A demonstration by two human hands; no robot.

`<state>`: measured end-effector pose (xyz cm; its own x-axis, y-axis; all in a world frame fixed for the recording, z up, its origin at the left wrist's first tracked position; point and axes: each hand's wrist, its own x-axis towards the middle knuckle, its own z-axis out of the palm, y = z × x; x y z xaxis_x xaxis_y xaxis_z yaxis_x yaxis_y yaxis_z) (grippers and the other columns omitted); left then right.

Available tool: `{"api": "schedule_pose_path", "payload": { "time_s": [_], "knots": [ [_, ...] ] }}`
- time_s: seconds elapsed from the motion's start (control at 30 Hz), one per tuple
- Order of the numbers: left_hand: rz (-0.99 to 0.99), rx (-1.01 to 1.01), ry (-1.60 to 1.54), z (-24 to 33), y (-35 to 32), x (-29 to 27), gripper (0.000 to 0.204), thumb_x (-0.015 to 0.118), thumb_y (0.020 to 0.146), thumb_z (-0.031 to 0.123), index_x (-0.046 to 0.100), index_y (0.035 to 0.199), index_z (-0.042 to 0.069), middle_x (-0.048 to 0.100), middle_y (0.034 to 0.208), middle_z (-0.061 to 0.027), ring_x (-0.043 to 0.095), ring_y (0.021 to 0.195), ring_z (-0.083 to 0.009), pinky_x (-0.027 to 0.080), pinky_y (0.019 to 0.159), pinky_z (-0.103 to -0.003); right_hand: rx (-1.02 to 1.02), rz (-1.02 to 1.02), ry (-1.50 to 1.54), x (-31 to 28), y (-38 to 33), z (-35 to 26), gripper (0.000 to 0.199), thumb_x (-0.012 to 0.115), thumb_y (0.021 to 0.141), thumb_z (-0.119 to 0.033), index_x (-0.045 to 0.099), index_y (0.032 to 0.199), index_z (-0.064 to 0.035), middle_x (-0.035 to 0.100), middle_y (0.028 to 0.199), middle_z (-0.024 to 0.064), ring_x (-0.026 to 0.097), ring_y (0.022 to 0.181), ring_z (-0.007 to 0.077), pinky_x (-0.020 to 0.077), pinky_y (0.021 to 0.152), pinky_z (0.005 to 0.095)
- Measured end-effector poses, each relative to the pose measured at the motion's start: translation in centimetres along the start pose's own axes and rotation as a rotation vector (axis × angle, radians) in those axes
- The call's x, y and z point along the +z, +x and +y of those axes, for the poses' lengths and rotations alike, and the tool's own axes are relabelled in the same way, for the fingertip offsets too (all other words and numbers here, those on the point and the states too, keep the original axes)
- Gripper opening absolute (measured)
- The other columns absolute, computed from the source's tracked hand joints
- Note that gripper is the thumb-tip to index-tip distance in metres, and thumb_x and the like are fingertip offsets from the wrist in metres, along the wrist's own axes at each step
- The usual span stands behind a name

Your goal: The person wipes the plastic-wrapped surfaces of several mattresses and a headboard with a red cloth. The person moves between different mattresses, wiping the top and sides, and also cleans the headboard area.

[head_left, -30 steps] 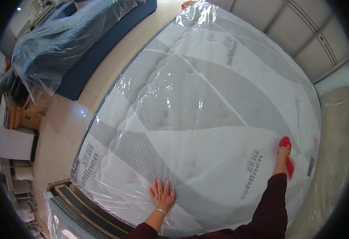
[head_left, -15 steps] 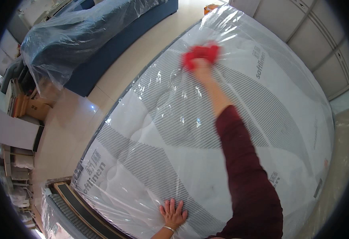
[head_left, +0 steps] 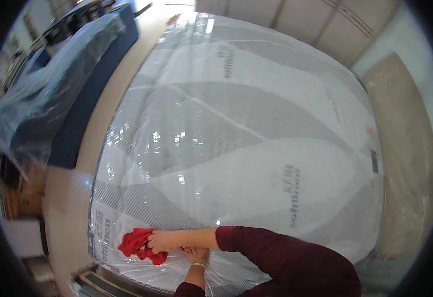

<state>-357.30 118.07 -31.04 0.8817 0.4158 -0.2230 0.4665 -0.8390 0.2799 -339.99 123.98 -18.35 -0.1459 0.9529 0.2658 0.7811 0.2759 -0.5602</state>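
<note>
A large white and grey patterned mattress under clear plastic film fills the middle. My right hand is closed on a bunched red cloth and rests with it on the film near the mattress's lower left corner. Just right of it, my left hand lies on the film, fingers outstretched and partly hidden behind my right forearm. A light bracelet circles the left wrist. Wrinkles in the film spread out around both hands.
A blue upholstered piece draped in plastic stands beyond a strip of tiled floor on the left. Pale cabinet doors line the far side. A plastic-covered beige panel stands along the right. A dark-edged frame borders the lower left.
My right hand has come back from the far part of the mattress to its near left corner with the red cloth. The view has shifted, and my right forearm now crosses over my left hand.
</note>
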Motion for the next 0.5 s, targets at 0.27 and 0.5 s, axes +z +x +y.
{"api": "schedule_pose_path", "payload": {
  "time_s": [0.27,0.5],
  "knots": [
    [0.344,0.206,0.162,4.2,2.5,-8.9,0.050,0.040,0.090,0.033,0.039,0.135,0.011,0.025,0.147,-0.0145,0.018,0.138,-0.0308,0.008,0.110,-0.053,0.845,0.616,-0.416,-5.9,-27.1,-7.6,0.008,0.055,0.073,-0.014,0.062,0.076,-0.0158,0.056,0.088,0.0050,0.052,0.092,0.0255,0.0418,0.078,0.0386],
    [0.009,0.075,0.413,6.2,2.8,-12.7,0.054,0.038,0.093,0.039,0.030,0.142,0.017,0.023,0.150,-0.0079,0.020,0.138,-0.0246,0.020,0.106,-0.052,1.766,0.944,-0.742,5.1,-52.4,-37.1,0.018,0.058,0.069,-0.009,0.063,0.086,-0.0111,0.056,0.099,0.0099,0.052,0.094,0.0322,0.0432,0.078,0.0434]
  ]
}}
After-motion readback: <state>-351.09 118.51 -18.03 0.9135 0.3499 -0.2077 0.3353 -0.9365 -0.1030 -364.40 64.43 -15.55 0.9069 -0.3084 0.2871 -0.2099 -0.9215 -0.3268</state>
